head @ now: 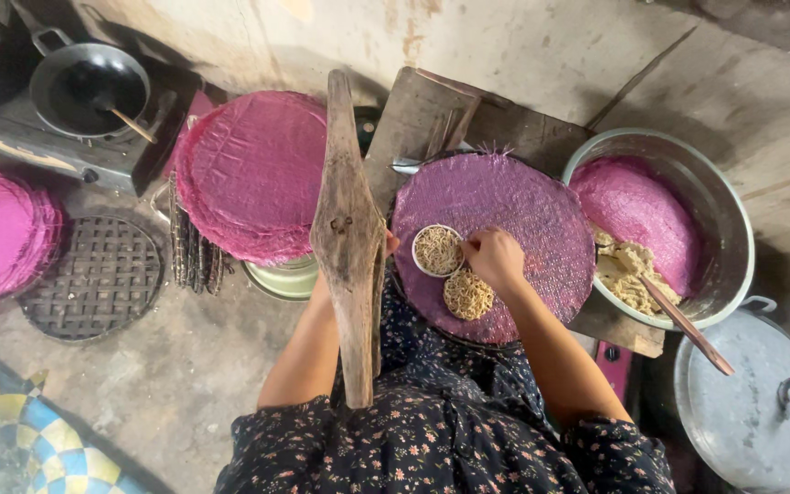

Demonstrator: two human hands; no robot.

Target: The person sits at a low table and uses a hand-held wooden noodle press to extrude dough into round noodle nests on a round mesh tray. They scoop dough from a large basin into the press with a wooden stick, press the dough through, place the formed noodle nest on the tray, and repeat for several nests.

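So the person is in a dark navy dress or blouse point(432, 439) covered all over in a tiny floral print, little pinkish and pale flowers scattered on the dark cloth. Sleeves are short: the left sleeve point(262, 434) and the right sleeve point(619, 444) both end around the upper arm, so both forearms are bare down to the hands. The left hand point(389, 243) is mostly hidden, the right hand point(496, 259) is in plain view. Can't see any rings, bangles or a watch on either one. The fabric looks soft and a bit rumpled across the lap.

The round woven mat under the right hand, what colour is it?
The round woven mat is purple, seen clearly in the head view, beneath the right hand.
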